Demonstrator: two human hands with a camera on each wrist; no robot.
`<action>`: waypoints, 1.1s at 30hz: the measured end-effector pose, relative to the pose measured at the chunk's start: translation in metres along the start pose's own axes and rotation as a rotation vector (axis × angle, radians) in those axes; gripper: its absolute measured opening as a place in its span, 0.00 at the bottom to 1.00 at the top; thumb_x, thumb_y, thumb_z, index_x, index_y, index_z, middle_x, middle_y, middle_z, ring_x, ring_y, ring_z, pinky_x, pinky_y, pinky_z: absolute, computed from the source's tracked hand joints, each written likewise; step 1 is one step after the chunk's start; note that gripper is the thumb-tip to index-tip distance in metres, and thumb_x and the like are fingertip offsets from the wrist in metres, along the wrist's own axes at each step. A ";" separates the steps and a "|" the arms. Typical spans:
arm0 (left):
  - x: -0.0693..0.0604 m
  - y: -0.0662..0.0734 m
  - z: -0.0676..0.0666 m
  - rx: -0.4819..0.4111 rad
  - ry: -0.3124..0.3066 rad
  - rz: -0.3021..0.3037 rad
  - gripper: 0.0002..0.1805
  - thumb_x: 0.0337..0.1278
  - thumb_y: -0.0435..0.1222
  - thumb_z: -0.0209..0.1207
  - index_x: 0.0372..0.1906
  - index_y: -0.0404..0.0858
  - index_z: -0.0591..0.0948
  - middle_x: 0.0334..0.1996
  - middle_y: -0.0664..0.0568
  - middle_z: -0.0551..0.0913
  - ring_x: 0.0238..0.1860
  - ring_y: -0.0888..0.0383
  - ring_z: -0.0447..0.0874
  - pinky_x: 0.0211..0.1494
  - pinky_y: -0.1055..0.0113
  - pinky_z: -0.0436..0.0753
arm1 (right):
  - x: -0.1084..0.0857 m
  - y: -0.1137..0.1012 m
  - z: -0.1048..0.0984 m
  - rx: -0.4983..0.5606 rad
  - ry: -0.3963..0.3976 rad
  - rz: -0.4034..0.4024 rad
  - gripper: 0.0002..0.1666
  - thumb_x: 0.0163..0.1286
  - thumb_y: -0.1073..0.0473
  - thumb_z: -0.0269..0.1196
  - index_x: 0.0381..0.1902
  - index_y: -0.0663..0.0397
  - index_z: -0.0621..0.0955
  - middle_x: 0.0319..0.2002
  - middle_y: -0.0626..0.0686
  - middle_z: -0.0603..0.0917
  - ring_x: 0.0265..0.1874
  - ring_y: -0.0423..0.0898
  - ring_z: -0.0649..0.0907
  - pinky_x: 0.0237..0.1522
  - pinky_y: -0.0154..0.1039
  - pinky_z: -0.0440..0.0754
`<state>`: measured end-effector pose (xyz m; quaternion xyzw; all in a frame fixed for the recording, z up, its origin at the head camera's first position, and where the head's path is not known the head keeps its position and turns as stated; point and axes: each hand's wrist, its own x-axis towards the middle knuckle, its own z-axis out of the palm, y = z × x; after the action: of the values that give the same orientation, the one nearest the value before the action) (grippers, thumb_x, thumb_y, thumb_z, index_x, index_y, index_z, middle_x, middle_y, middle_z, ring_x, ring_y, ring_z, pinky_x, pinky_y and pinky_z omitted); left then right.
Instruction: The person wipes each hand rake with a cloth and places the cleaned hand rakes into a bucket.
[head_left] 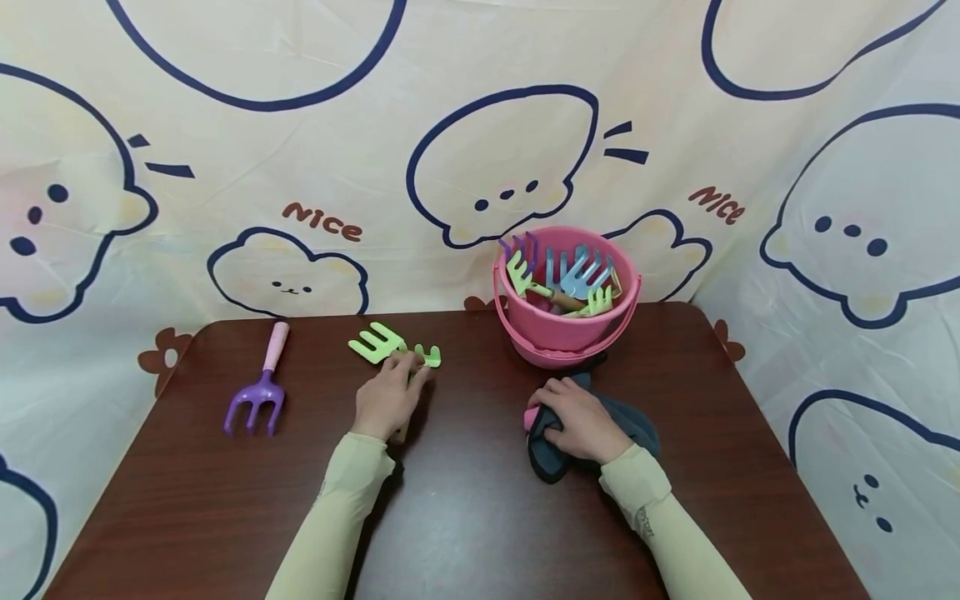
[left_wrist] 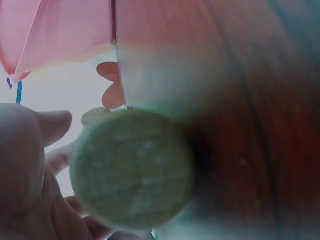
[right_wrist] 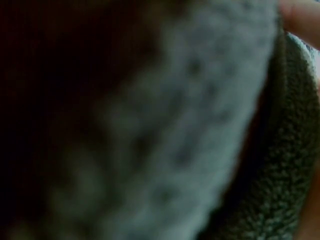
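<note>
A: so what's being held, and where?

B: A handle (left_wrist: 132, 170) with green prongs (head_left: 378, 342) beyond it is grasped by the left hand (head_left: 386, 396), toward the tabletop's (head_left: 465, 533) back edge, left of middle. Two prong sets can be seen, but the join is covered, so whether it's one tool can't be told. A dark cloth (head_left: 633, 423) is gripped by the right hand (head_left: 581, 423), right of middle, in front of the pink bucket (head_left: 558, 330). A pink end (head_left: 531, 417) is left poking out.

A: any handling tips?

B: Green bit's probably light and stiff, slickish at the prongs, so it's best held by the handle. Cloth looks fuzzy and floppy; it's best pinched against the pink piece, or that could slip out.

A: purple fork (head_left: 262, 393)?

B: Not held at all. It's laid near the back-left corner, and its pale grip would be the place to grab.
</note>
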<state>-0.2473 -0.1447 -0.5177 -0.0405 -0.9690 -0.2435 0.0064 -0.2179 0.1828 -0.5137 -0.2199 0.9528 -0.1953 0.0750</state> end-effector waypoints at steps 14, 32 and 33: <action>0.001 -0.032 -0.015 -0.273 -0.012 -0.147 0.21 0.80 0.41 0.39 0.70 0.43 0.66 0.34 0.41 0.79 0.28 0.48 0.73 0.33 0.58 0.69 | -0.002 0.006 0.001 0.040 0.050 -0.058 0.24 0.60 0.60 0.76 0.55 0.41 0.84 0.52 0.45 0.82 0.51 0.46 0.77 0.55 0.50 0.82; -0.068 0.017 -0.020 -1.173 -0.201 0.182 0.27 0.83 0.38 0.46 0.78 0.40 0.55 0.29 0.49 0.69 0.26 0.61 0.72 0.30 0.65 0.80 | -0.006 -0.046 -0.025 0.700 0.613 -0.314 0.45 0.62 0.70 0.72 0.75 0.50 0.71 0.71 0.54 0.74 0.72 0.46 0.70 0.72 0.34 0.70; -0.074 0.023 -0.018 -1.126 -0.209 0.229 0.25 0.83 0.37 0.46 0.76 0.37 0.57 0.26 0.48 0.69 0.25 0.61 0.73 0.29 0.64 0.81 | -0.003 -0.052 -0.027 0.755 0.612 -0.337 0.42 0.66 0.71 0.68 0.76 0.52 0.70 0.72 0.56 0.73 0.73 0.46 0.70 0.73 0.34 0.68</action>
<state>-0.1722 -0.1386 -0.4939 -0.1660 -0.6751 -0.7137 -0.0855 -0.2013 0.1508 -0.4675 -0.2608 0.7455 -0.5907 -0.1655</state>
